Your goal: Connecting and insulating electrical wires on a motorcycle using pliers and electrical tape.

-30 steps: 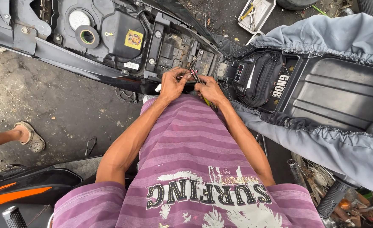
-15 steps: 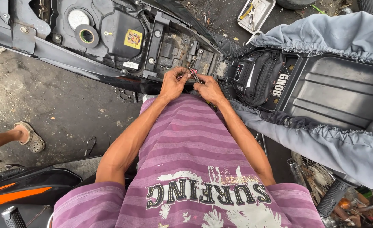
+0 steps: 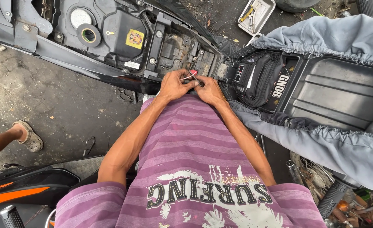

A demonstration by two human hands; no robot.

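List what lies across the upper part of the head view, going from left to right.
Round filler opening → yellow sticker → left hand → right hand → black pouch → grey seat cover.

Two hands — left hand [image 3: 174, 85], right hand [image 3: 209, 90] — one black pouch [image 3: 260, 78], one white tray [image 3: 257, 16], one sandalled foot [image 3: 29, 136].

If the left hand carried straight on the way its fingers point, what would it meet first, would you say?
The left hand points up and slightly right, so it would likely first meet the red wire it pinches, then the scooter's open battery compartment beyond; depth is unclear.
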